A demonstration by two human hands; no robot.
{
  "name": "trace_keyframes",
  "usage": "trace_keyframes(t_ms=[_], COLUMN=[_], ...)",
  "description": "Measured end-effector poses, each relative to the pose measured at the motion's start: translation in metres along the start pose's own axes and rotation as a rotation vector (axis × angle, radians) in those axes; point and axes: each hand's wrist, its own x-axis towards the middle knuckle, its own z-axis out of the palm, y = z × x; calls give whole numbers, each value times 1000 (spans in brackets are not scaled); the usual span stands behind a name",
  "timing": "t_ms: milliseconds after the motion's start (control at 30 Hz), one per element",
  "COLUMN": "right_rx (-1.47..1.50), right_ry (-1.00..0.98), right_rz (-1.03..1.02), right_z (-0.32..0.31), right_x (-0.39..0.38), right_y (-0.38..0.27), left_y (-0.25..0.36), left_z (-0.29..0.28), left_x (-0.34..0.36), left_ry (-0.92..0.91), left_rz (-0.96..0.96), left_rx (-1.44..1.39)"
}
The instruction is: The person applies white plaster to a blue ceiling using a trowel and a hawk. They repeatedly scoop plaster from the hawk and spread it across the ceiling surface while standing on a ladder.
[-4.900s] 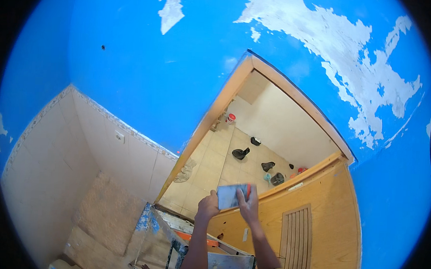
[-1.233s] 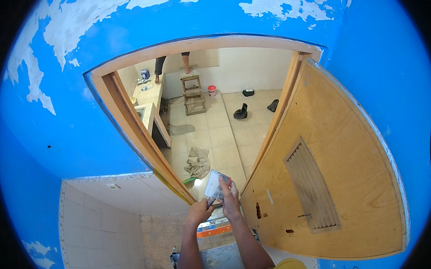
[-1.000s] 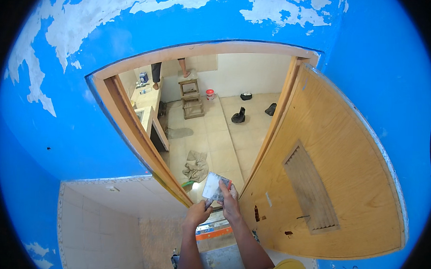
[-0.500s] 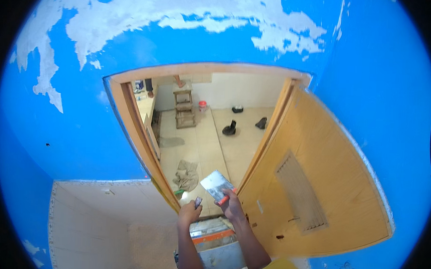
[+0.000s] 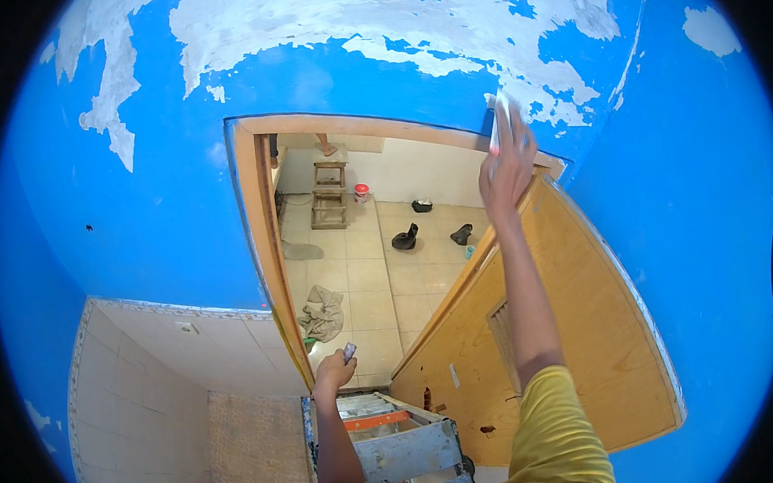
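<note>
My right hand (image 5: 508,173) is raised at full reach to the blue wall (image 5: 392,88), above the right part of the door frame. It is closed on a broad flat scraper (image 5: 497,126), seen nearly edge-on and blurred, close to the peeled patch (image 5: 545,94). Whether the blade touches the wall I cannot tell. Low in front of me, my left hand (image 5: 335,373) is closed round a small greyish, stubby object (image 5: 349,352); its lower part is hidden in the fingers.
Below me stands a paint-stained stepladder (image 5: 405,451). An open wooden door (image 5: 605,334) fills the right side of the doorway. Beyond it lie a crumpled cloth (image 5: 323,314), dark boots (image 5: 405,237), a red bucket (image 5: 362,191) and a wooden stool (image 5: 329,197) with a person's foot (image 5: 326,148) on it.
My right hand has lifted the scraper from in front of me up to the wall above the door frame. The left hand stays low with its small object. The view has shifted slightly.
</note>
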Motion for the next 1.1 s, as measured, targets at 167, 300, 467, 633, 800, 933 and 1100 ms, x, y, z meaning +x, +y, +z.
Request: trace_keyframes(t_ms=[167,300,467,633,800,933,1100], right_rx=[-270,-189,-195,-163,-159,-126,-125], right_ry=[17,163,149,94,175,100,14], right_rz=[-120,-266,-273,-325,-396,-282,-458], right_z=[34,43,35,45,38,44,71], right_x=[48,130,164,89,192,224,115], right_y=[33,48,54,48,24,8,-20], left_y=[3,-3,-2,-1,1,-3,5], left_z=[-6,-7,-6,-4,-4,2,-3], left_x=[0,-1,-10,1,4,3,-2], left_ry=[2,21,36,-10,7,16,-21], left_rz=[-15,-33,-43,-47,-19,-23,-22], left_rx=[-7,-3,17,56,50,15,-21])
